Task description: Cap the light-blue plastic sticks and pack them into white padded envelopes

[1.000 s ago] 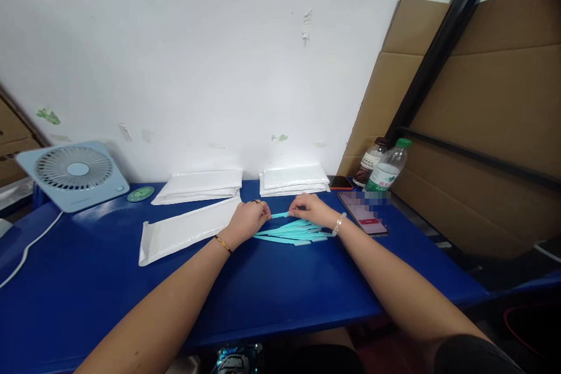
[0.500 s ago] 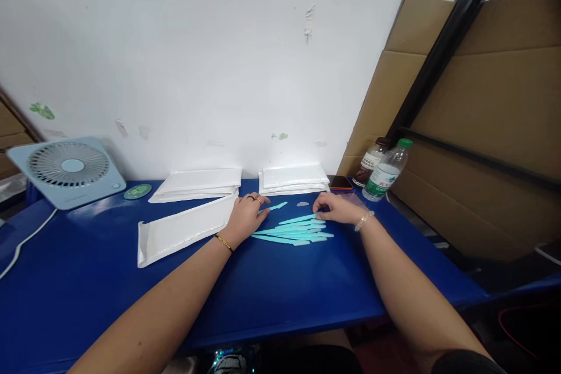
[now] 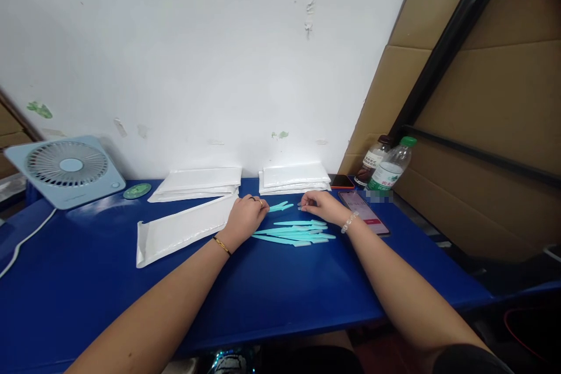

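My left hand (image 3: 249, 216) is closed around the handle ends of turquoise eyebrow razors (image 3: 280, 207); their blades point right from my fingertips. My right hand (image 3: 323, 208) pinches a small clear piece (image 3: 300, 207), which looks like a blade cover, just beyond the razor tips. On the blue table (image 3: 280, 292), below and between my hands, several more turquoise razors (image 3: 293, 233) lie fanned in a loose pile. Touching my left hand's far side is a white padded envelope (image 3: 184, 232), laid at a slant.
Two stacks of white envelopes, a left one (image 3: 197, 181) and a right one (image 3: 293, 177), lie along the wall. A fan (image 3: 68, 169) and a green disc (image 3: 137, 191) are at left. Phones (image 3: 370, 217) and two bottles (image 3: 388, 172) stand or lie at right, beside cardboard (image 3: 403, 70).
My left hand has gathered another razor beside the one it held. My right hand has let go of the pile's top razor, moved left and taken the clear piece, uncovering the pink-screened phone.
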The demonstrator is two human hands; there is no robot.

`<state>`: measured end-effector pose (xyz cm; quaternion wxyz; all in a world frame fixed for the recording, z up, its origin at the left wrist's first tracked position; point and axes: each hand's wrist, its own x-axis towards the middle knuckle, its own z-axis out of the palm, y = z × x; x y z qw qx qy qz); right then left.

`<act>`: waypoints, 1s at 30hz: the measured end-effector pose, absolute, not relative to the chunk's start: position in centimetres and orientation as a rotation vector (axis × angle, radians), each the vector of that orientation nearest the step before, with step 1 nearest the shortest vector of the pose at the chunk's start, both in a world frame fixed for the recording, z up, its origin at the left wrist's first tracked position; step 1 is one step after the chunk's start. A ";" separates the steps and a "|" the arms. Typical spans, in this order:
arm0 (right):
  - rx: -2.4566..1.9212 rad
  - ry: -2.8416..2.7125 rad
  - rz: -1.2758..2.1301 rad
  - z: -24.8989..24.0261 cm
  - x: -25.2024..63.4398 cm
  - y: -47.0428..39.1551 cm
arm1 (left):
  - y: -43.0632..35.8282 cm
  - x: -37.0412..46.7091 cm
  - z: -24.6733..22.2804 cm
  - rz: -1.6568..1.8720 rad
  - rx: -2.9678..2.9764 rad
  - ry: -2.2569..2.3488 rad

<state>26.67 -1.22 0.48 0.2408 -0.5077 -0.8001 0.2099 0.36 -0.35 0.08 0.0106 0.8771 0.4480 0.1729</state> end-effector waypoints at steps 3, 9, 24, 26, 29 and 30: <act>-1.411 -2.165 0.458 0.7 28.2 -1.0 | 0.3 -0.4 -0.2 0.566 2.661 1.476; -1.441 -2.320 0.646 1.8 29.9 -2.4 | 0.6 -0.6 -0.5 0.533 2.680 1.401; -1.333 -2.396 0.509 0.9 25.2 -3.0 | -1.5 1.1 0.3 0.424 2.713 1.150; -1.311 -2.361 0.517 0.9 25.1 -3.0 | -1.2 1.0 0.2 0.388 2.701 1.177; -1.283 -2.358 0.501 0.8 25.2 -2.9 | -1.0 0.8 0.1 0.424 2.685 1.198; -1.279 -2.374 0.495 0.8 25.4 -2.8 | -1.0 0.8 0.2 0.437 2.681 1.203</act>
